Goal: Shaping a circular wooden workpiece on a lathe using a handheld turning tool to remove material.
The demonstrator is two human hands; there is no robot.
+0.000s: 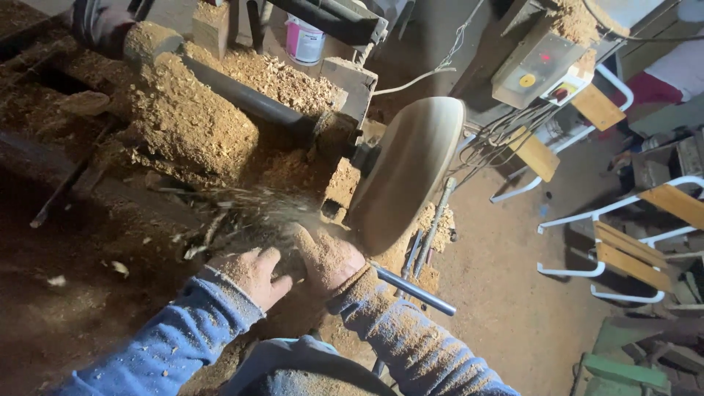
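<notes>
Both hands, left hand (253, 275) and right hand (328, 258), are closed on a steel turning tool (414, 291) just below the spinning wooden disc (407, 172); a catch could be caused by a dug-in tip, and sleeves (400, 341) risk being snagged.

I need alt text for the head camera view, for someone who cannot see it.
Two sawdust-coated hands, left hand and right hand, press a metal tool toward a wooden disc on a lathe, chips flying. Heaped wood shavings lie behind.
</notes>
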